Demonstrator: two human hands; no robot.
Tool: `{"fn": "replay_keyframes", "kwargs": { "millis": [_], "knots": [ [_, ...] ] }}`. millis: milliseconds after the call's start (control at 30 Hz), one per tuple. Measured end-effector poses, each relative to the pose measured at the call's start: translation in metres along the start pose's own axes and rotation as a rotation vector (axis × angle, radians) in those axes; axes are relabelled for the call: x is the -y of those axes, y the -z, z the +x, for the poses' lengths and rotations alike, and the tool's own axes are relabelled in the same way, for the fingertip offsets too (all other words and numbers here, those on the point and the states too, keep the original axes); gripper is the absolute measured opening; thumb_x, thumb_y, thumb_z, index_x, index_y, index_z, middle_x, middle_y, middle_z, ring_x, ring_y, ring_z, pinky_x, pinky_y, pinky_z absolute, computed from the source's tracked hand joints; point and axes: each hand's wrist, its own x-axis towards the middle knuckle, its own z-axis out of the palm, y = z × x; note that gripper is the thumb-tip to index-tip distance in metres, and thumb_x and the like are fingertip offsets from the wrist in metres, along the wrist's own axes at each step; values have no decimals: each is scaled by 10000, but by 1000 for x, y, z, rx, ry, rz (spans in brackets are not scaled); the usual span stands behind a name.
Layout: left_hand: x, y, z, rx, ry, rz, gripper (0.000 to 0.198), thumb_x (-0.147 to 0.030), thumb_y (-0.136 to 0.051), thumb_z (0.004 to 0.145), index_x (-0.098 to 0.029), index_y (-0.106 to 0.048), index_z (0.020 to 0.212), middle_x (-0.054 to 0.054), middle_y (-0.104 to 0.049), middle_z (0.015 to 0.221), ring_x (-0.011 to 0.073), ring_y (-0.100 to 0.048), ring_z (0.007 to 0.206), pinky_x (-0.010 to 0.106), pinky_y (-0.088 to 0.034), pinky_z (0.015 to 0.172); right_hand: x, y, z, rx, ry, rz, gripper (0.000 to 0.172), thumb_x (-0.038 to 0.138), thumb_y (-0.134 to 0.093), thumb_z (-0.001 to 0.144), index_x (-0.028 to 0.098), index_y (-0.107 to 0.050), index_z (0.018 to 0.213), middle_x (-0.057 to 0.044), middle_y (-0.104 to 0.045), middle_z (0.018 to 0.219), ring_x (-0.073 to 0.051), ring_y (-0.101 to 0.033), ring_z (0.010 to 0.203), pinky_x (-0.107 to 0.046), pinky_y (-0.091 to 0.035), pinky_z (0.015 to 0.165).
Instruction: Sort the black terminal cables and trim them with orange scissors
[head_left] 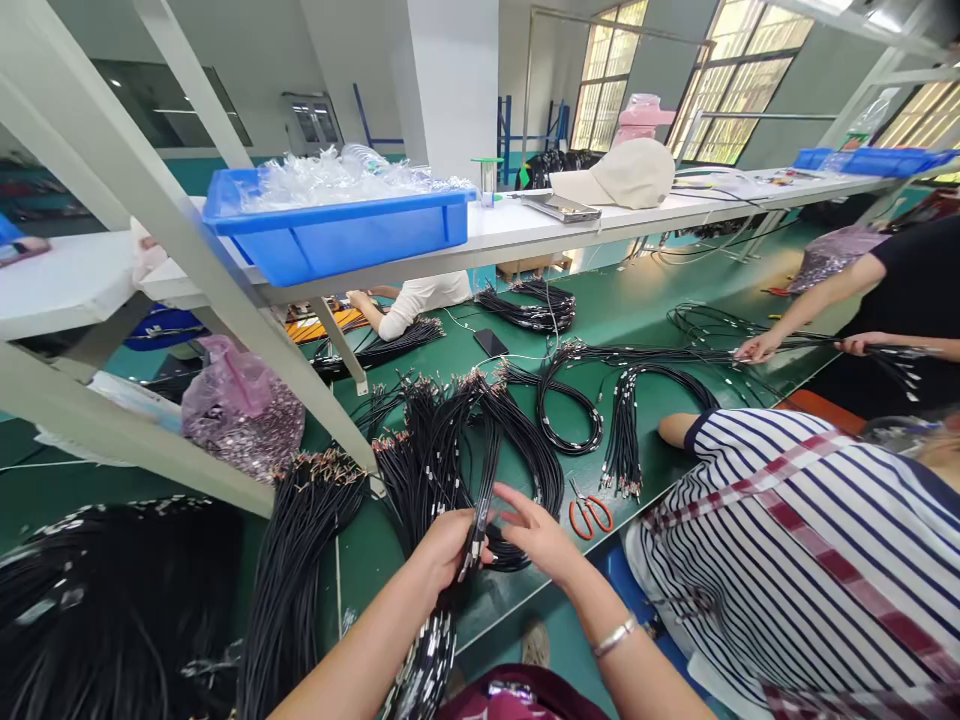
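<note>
My left hand (448,542) is closed around a small bundle of black cables (482,510) with silvery ends, just above the green table. Beside it, my right hand (537,532) is held with its fingers apart, close to the bundle; whether a fingertip touches a cable is hard to see. Behind both hands lie large bundles of black cables (439,430) with stripped copper-coloured ends. More cables with shiny tips (429,655) hang down below my left hand. Red-handled scissors or snips (589,512) rest on the table to the right of my right hand.
A white shelf post (300,385) stands at left, near a pink bag of small parts (244,420). Above is a blue bin (352,235) on the shelf. A person in a striped top (795,530) sits close at right; another person's hand (759,347) holds cables beyond. A phone (490,343) lies farther back.
</note>
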Motion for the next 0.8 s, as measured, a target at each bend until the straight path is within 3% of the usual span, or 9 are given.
{"fn": "replay_keyframes", "kwargs": {
  "millis": [67,167,267,367,467,567,667,733,800],
  "knots": [
    [-1,0,-2,22,-10,-6,214,-264,-673,665,-100,-566,750,-30,-493,395,115,-498,293,181,-341,305,11,-8,6,92,7,93,241,266,-592,712,185,-664,927,-62,-581,1154,-188,-538,1042,-323,-386,926],
    [-2,2,-8,85,-39,-25,293,-308,-643,694,-84,-571,870,-1,-538,443,137,-535,334,198,-354,337,17,-2,6,53,-37,32,179,326,-642,682,148,-648,695,-61,-650,923,-182,-588,881,-297,-424,823],
    [2,6,-18,162,-113,-68,453,-401,-570,744,-118,-500,1091,60,-641,645,186,-636,535,258,-454,497,27,11,-3,-5,-104,-29,189,332,-604,714,146,-604,681,-10,-620,630,-146,-576,628,-255,-428,603],
    [14,5,-24,254,-251,26,530,-334,-621,691,-148,-470,1164,68,-657,828,181,-641,669,291,-466,657,54,12,-4,-20,-161,-58,189,326,-564,740,148,-573,676,12,-574,523,-112,-509,476,-219,-360,468],
    [29,-2,-23,276,-324,192,532,-220,-698,570,-108,-548,1068,79,-649,877,167,-611,669,288,-451,684,90,0,10,-35,-89,-107,167,312,-545,752,150,-583,732,5,-591,561,-107,-522,491,-208,-365,466],
    [33,-7,-22,210,-335,281,533,-222,-700,571,-90,-554,1066,80,-654,824,175,-597,711,280,-445,695,115,-5,25,-83,6,-226,229,274,-590,707,169,-601,910,16,-606,594,-126,-566,560,-215,-406,518],
    [22,-3,-26,173,-355,369,442,-277,-678,612,-108,-583,1009,50,-642,763,149,-564,638,231,-425,552,106,16,16,-169,-19,-221,274,344,-583,719,171,-608,930,-14,-642,692,-155,-600,635,-254,-461,599],
    [11,3,-29,157,-357,430,345,-302,-661,627,-115,-605,911,12,-611,687,105,-501,509,210,-378,461,78,41,-7,-269,-118,-207,315,420,-534,750,158,-625,899,-69,-660,828,-205,-619,759,-310,-479,696],
    [5,8,-29,143,-356,474,266,-311,-637,648,-117,-601,827,-17,-572,618,77,-449,444,202,-358,440,39,63,-37,-442,-316,-279,321,431,-504,750,186,-634,912,-95,-642,982,-261,-575,969,-375,-437,838]
  ]
}}
